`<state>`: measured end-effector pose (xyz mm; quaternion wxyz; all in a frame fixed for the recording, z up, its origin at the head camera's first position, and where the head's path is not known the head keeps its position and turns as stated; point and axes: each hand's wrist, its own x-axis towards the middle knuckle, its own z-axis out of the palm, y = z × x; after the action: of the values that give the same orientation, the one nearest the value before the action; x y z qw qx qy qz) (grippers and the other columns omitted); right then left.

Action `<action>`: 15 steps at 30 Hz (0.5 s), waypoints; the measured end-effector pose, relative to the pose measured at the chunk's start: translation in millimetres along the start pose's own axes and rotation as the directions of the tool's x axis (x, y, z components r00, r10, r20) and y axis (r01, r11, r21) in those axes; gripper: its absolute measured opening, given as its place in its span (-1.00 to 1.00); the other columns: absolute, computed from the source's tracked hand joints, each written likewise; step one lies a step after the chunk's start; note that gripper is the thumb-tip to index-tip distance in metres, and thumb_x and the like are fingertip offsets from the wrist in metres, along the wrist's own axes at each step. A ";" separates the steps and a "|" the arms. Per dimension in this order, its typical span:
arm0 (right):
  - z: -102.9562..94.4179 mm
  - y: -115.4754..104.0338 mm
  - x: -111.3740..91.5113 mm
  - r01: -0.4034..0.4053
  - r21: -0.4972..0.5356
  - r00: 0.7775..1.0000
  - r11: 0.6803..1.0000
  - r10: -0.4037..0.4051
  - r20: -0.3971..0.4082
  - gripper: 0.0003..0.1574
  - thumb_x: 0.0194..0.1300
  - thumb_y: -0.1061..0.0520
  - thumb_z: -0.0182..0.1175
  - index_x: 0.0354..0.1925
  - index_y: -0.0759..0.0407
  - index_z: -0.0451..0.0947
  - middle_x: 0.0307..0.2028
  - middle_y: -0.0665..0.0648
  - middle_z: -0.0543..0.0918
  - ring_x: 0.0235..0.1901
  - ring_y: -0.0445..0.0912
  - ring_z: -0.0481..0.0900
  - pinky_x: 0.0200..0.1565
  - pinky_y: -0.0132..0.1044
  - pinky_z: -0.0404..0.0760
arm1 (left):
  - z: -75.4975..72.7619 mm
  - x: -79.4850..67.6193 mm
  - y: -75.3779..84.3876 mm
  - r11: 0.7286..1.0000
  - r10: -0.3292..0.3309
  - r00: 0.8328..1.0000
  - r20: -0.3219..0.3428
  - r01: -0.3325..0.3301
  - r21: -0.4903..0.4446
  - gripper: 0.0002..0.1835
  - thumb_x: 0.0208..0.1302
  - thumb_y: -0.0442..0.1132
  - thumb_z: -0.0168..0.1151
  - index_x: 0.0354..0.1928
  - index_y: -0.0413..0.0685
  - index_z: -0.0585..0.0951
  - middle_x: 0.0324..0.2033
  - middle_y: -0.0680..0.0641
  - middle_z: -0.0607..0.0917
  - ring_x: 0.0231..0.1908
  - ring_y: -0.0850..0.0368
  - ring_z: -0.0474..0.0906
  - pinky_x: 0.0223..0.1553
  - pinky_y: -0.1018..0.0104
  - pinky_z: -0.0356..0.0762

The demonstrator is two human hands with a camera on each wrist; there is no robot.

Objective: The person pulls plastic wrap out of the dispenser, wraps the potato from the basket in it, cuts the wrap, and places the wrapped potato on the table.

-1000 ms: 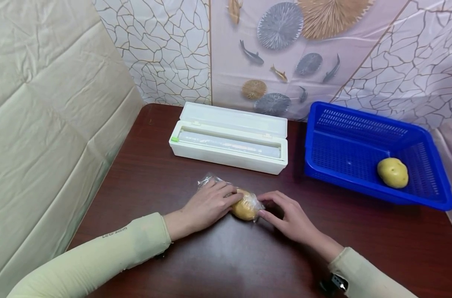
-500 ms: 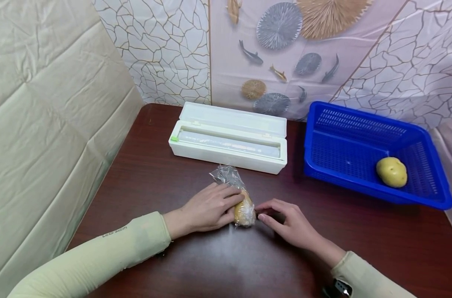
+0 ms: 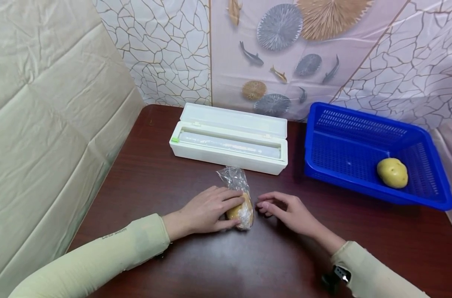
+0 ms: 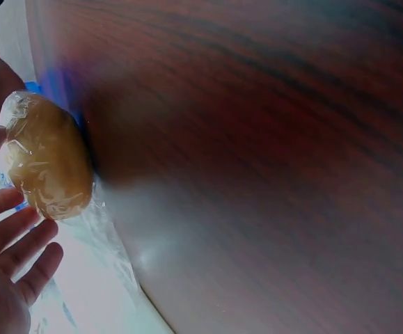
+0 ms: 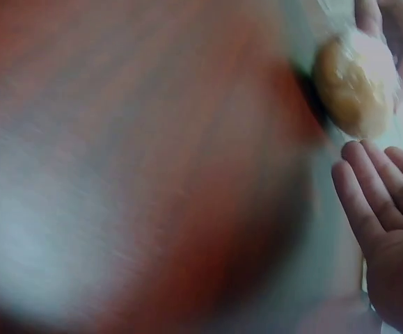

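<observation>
A potato (image 3: 244, 216) in clear plastic wrap lies on the dark wood table, just in front of the white box. From its far end a crumpled tail of film (image 3: 235, 178) reaches toward that box. My left hand (image 3: 209, 209) holds the potato from the left, thumb on the near side and index finger over the top. The left wrist view shows the wrapped potato (image 4: 51, 156) between thumb and index finger, the other fingers spread. To the right, my right hand (image 3: 291, 211) hovers a short gap away, fingers loosely bent and holding nothing.
Behind the potato stands a white cling film box (image 3: 229, 159), lid up, with a film roll (image 3: 229, 145) inside. A blue plastic basket (image 3: 345, 182) at the right contains one bare potato (image 3: 392, 173). Patterned cloth hangs behind the table (image 3: 151, 256).
The wrapped potato has turned, so its film tail swung from the left to the far side. My right hand has let go of its right end and moved slightly off.
</observation>
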<state>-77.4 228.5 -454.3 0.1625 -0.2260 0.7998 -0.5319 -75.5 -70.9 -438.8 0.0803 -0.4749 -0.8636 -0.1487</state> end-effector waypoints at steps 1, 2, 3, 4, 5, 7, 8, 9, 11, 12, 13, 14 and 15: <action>-2.6 0.7 3.3 -0.036 0.034 0.999 0.999 0.035 0.013 -0.61 0.64 0.21 0.14 0.24 0.48 0.57 -0.01 0.33 0.81 -0.09 0.08 0.83 -0.07 -0.15 0.79 | -0.1 -0.1 -0.2 1.000 0.009 1.000 -0.001 -0.009 -0.006 -0.39 0.45 0.16 0.35 0.35 -0.05 0.64 0.32 -0.07 0.66 0.20 0.02 0.64 0.16 0.11 0.58; -4.9 1.6 6.5 -0.068 0.065 0.997 0.996 0.067 0.025 -0.57 0.66 0.19 0.11 0.28 0.50 0.53 0.02 0.37 0.79 -0.06 0.11 0.82 -0.05 -0.13 0.79 | -0.1 -0.1 -0.4 1.000 0.017 1.000 0.001 -0.017 -0.013 -0.40 0.45 0.15 0.36 0.36 -0.05 0.64 0.33 -0.07 0.66 0.21 0.02 0.63 0.18 0.11 0.58; -7.1 2.4 9.7 -0.099 0.093 0.995 0.991 0.096 0.037 -0.52 0.68 0.16 0.09 0.31 0.52 0.50 0.06 0.40 0.77 -0.02 0.14 0.81 -0.03 -0.12 0.79 | -0.1 0.1 -0.5 0.999 0.026 1.000 0.004 -0.026 -0.021 -0.40 0.45 0.14 0.36 0.36 -0.05 0.64 0.34 -0.07 0.65 0.23 0.02 0.63 0.20 0.11 0.57; -8.9 2.8 12.6 -0.124 0.119 0.992 0.985 0.119 0.050 -0.48 0.69 0.14 0.07 0.34 0.54 0.46 0.10 0.44 0.74 0.02 0.18 0.80 -0.01 -0.11 0.78 | -0.2 0.5 -0.7 0.999 0.035 0.999 0.009 -0.035 -0.030 -0.40 0.45 0.13 0.36 0.37 -0.05 0.64 0.35 -0.07 0.65 0.25 0.02 0.62 0.22 0.10 0.55; -10.2 3.5 15.6 -0.145 0.152 0.989 0.978 0.137 0.062 -0.45 0.70 0.13 0.05 0.36 0.57 0.42 0.13 0.47 0.71 0.06 0.21 0.78 0.02 -0.09 0.78 | -0.2 0.9 -1.1 0.998 0.045 0.999 0.014 -0.044 -0.035 -0.40 0.45 0.13 0.35 0.37 -0.06 0.63 0.36 -0.07 0.64 0.26 0.02 0.61 0.24 0.10 0.54; -12.1 5.2 21.0 -0.175 0.215 0.984 0.961 0.161 0.082 -0.39 0.72 0.11 0.01 0.42 0.61 0.34 0.20 0.54 0.65 0.13 0.25 0.74 0.06 -0.06 0.76 | -0.4 2.0 -2.0 0.997 0.057 0.998 0.025 -0.056 -0.044 -0.40 0.46 0.12 0.34 0.38 -0.05 0.62 0.37 -0.07 0.63 0.30 0.03 0.60 0.28 0.10 0.51; -12.6 5.6 23.5 -0.191 0.248 0.980 0.950 0.173 0.093 -0.35 0.73 0.09 -0.01 0.45 0.61 0.29 0.23 0.57 0.61 0.15 0.24 0.73 0.08 -0.05 0.75 | -0.3 2.5 -2.7 0.997 0.063 0.998 0.031 -0.061 -0.047 -0.40 0.47 0.12 0.34 0.39 -0.05 0.62 0.38 -0.07 0.63 0.31 0.03 0.59 0.30 0.10 0.50; -13.1 5.5 25.8 -0.211 0.280 0.976 0.937 0.189 0.104 -0.32 0.74 0.07 -0.03 0.48 0.62 0.24 0.27 0.58 0.58 0.18 0.24 0.72 0.11 -0.04 0.74 | -0.6 2.8 -3.3 0.997 0.068 0.997 0.032 -0.066 -0.050 -0.41 0.47 0.11 0.33 0.39 -0.06 0.62 0.38 -0.07 0.63 0.32 0.03 0.58 0.32 0.10 0.48; -13.2 5.4 30.3 -0.252 0.352 0.967 0.901 0.220 0.130 -0.25 0.76 0.03 -0.06 0.53 0.62 0.13 0.33 0.62 0.49 0.22 0.19 0.69 0.18 -0.04 0.70 | -0.2 2.9 -4.9 0.996 0.078 0.997 0.028 -0.077 -0.052 -0.41 0.47 0.10 0.33 0.39 -0.06 0.62 0.37 -0.07 0.63 0.33 0.03 0.58 0.33 0.10 0.47; -13.1 5.2 32.4 -0.274 0.385 0.961 0.882 0.237 0.141 -0.22 0.76 0.01 -0.08 0.56 0.61 0.08 0.36 0.62 0.46 0.24 0.15 0.68 0.21 -0.05 0.67 | -0.1 3.0 -5.4 0.995 0.082 0.996 0.024 -0.081 -0.056 -0.41 0.47 0.10 0.33 0.38 -0.06 0.62 0.38 -0.06 0.63 0.34 0.03 0.57 0.34 0.10 0.46; -12.7 4.6 34.2 -0.294 0.410 0.955 0.863 0.255 0.148 -0.19 0.76 -0.02 -0.09 0.57 0.59 0.04 0.38 0.62 0.43 0.25 0.11 0.67 0.25 -0.06 0.65 | 0.1 2.9 -5.8 0.995 0.086 0.996 0.022 -0.084 -0.057 -0.41 0.46 0.10 0.33 0.38 -0.06 0.62 0.38 -0.06 0.63 0.34 0.03 0.57 0.34 0.10 0.46; -12.3 3.8 35.9 -0.309 0.429 0.951 0.849 0.268 0.154 -0.18 0.76 -0.03 -0.10 0.59 0.58 0.02 0.39 0.61 0.42 0.25 0.07 0.65 0.27 -0.07 0.63 | 0.4 2.7 -6.1 0.994 0.089 0.996 0.020 -0.088 -0.060 -0.41 0.46 0.10 0.33 0.38 -0.06 0.62 0.38 -0.06 0.63 0.34 0.03 0.56 0.35 0.09 0.46; -11.9 3.4 37.6 -0.319 0.438 0.948 0.840 0.278 0.157 -0.16 0.76 -0.04 -0.10 0.59 0.57 0.00 0.39 0.59 0.43 0.24 0.04 0.65 0.29 -0.09 0.62 | 0.7 2.6 -6.2 0.994 0.092 0.996 0.018 -0.090 -0.065 -0.42 0.46 0.09 0.33 0.38 -0.06 0.62 0.38 -0.06 0.63 0.35 0.03 0.56 0.35 0.09 0.45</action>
<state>-115.8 218.8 -453.6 0.3268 -0.0768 0.6690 -0.6631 -82.2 -71.7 -439.8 0.0629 -0.5176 -0.8367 -0.1677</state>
